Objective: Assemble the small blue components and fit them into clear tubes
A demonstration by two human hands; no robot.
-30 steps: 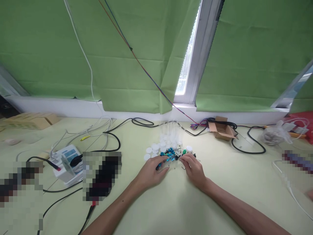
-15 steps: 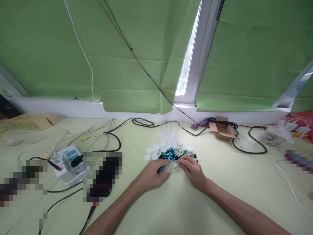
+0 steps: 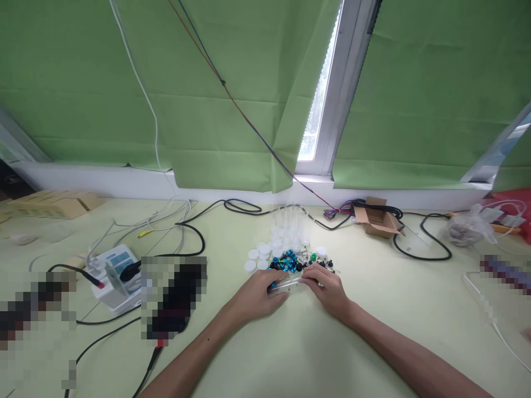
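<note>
In the middle of the table my left hand (image 3: 258,292) is curled round a clear container, seemingly a tube, with a dark blue piece (image 3: 271,287) by its palm. My right hand (image 3: 326,284) pinches the end of thin silvery rods (image 3: 287,283), which reach across to the clear container. Whether they lie inside it I cannot tell. Just beyond my fingers is a pile of small parts with shiny blue heads (image 3: 289,260), among black ones and thin metal stems. A green-headed part (image 3: 313,257) lies at its right.
White round caps (image 3: 253,255) lie left of the pile, with clear tubes (image 3: 290,221) behind. An open cardboard box (image 3: 378,222) stands back right beside black cables (image 3: 423,257). At left are a white power strip (image 3: 118,276) and a blurred dark object (image 3: 176,301).
My right hand's thin rods now lie straighter and more visible, pointing towards my left hand. Both hands stay in nearly the same place.
</note>
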